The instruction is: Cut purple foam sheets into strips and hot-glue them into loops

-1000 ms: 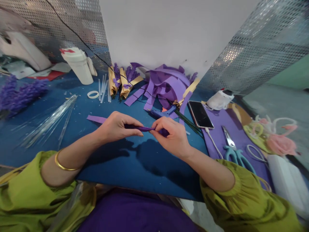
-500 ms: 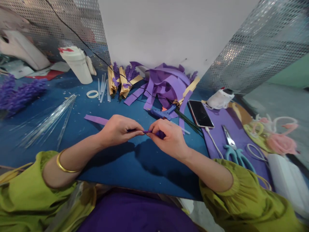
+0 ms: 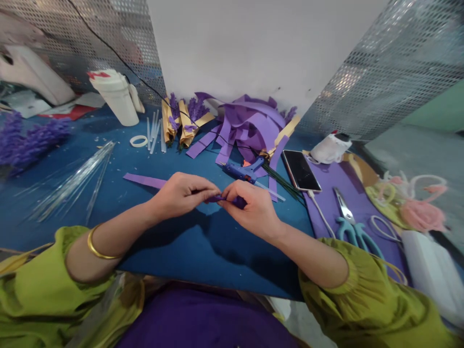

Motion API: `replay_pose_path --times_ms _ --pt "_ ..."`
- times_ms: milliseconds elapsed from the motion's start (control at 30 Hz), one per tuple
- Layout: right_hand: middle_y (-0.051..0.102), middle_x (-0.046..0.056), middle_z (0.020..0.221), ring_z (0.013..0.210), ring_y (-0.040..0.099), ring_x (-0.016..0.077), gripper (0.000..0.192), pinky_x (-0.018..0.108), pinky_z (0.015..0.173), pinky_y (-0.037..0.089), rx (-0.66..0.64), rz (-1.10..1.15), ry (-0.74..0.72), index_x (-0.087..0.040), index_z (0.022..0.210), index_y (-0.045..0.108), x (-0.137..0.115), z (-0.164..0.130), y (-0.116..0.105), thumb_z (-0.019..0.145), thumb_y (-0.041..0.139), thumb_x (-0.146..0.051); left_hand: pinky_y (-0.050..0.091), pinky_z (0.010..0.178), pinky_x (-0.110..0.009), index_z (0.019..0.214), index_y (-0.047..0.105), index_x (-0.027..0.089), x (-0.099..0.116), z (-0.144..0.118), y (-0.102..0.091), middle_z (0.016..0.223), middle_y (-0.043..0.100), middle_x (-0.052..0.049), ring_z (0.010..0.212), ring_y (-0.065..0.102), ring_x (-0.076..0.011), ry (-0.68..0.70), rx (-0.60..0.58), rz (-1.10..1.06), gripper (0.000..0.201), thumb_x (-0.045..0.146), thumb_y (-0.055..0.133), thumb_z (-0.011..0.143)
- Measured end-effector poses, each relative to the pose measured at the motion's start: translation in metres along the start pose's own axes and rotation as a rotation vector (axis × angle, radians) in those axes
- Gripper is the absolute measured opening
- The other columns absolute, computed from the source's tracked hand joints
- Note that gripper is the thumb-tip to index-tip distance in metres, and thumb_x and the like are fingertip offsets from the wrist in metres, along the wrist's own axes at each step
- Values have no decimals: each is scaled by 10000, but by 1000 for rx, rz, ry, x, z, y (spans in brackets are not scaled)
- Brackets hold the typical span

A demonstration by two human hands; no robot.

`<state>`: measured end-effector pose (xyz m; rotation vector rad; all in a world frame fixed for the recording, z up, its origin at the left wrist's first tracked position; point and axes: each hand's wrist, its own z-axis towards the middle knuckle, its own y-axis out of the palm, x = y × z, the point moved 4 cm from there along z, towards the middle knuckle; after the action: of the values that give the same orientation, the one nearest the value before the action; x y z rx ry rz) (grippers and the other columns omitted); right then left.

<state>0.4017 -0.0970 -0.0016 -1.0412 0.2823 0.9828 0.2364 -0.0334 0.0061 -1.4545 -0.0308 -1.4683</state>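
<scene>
The long purple foam strip (image 3: 145,181) lies across the middle of the blue table (image 3: 188,251), its free tail trailing toward the left edge while its near end disappears between my two hands. My left hand (image 3: 181,193) is closed in a pinch on the strip, fingertips pressed together at the point where the band meets the roll. My right hand (image 3: 250,208) is curled shut around the small dark purple coil (image 3: 237,200) that the strip feeds into, thumb and forefinger touching the left fingertips. I judge the step in hand to be winding the strip tight onto itself, early on, since most of the band is still unrolled on the table. The next move, as I read it, calls for a fresh turn of the right wrist while the left keeps the band taut and level, so the layers stack without slipping sideways.

Just beyond my right hand lies the blue glue gun (image 3: 242,171), near a heap of cut purple foam strips (image 3: 250,128) at the back edge. Toward the right edge are a dark smartphone (image 3: 300,171) and teal-handled scissors (image 3: 351,224). A bundle of clear glue sticks (image 3: 76,181) lies well apart on the left.
</scene>
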Motion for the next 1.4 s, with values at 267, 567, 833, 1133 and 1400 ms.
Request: replay_pose_path --times_ms 267,567,833,1133,1400 --pt "692 -8 796 731 630 144 246 291 684 465 17 40 68 -216 698 516 5 0 -1 833 711 -151 556 722 -276 992 769 154 -10 2 -14 860 780 -68 766 719 -194 -277 252 -221 355 463 646 869" --pt "680 25 788 702 565 153 216 306 689 430 -89 -210 -158 -221 735 493 -2 -2 8 911 606 -162 523 696 -289 791 790 182 -13 3 10 772 773 -35 748 693 -199 -258 -95 -181 237 391 685 824" --pt "691 -9 773 702 607 135 223 272 664 434 -148 32 153 -207 691 525 11 0 6 816 702 -154 472 698 -268 751 634 178 -8 4 -7 725 640 -1 721 587 -142 -221 196 -152 196 312 598 890" --pt "697 -11 761 724 636 147 216 292 689 464 -42 157 324 -199 651 552 21 10 -15 761 737 -184 472 817 -293 744 615 199 -48 -8 -63 832 654 7 816 594 -117 -277 1010 -234 178 251 587 912" --pt "695 -8 786 733 648 138 217 278 688 477 -25 90 125 -207 678 541 12 8 -11 804 710 -156 467 874 -329 918 773 224 -1 3 -18 893 783 -15 866 689 -178 36 285 95 205 401 674 890"
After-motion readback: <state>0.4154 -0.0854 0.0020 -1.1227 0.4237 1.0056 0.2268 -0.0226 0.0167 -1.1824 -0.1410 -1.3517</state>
